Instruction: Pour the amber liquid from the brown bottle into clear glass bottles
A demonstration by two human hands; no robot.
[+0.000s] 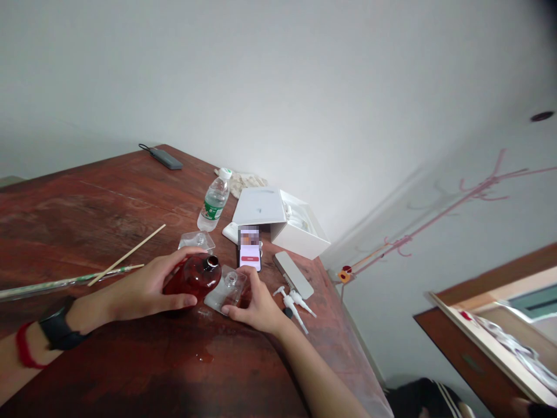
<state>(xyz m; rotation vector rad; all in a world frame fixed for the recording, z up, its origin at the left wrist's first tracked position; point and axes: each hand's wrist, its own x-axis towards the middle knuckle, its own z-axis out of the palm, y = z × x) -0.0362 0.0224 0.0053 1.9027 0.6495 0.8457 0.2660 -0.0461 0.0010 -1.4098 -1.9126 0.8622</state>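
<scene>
My left hand (150,283) is wrapped round a reddish-brown bottle (196,280) with an uncapped neck, tilted slightly to the right. Beside it, my right hand (263,305) has its thumb and fingers round a small clear bottle (224,288), also uncapped; part of this bottle is hidden by the fingers. Another clear plastic bottle (198,239) stands just behind the brown one. To the right of my right hand lie two white pump heads (292,307) with their nozzles. A small wet patch (203,357) shines on the table in front.
On the wooden table (108,203) are a labelled water bottle (213,200), an open white box (300,226), a phone (249,252), a flat grey case (293,274), wooden sticks (128,254) and a dark power bank (165,158). A wall stands behind; a coat rack (400,244) is at right.
</scene>
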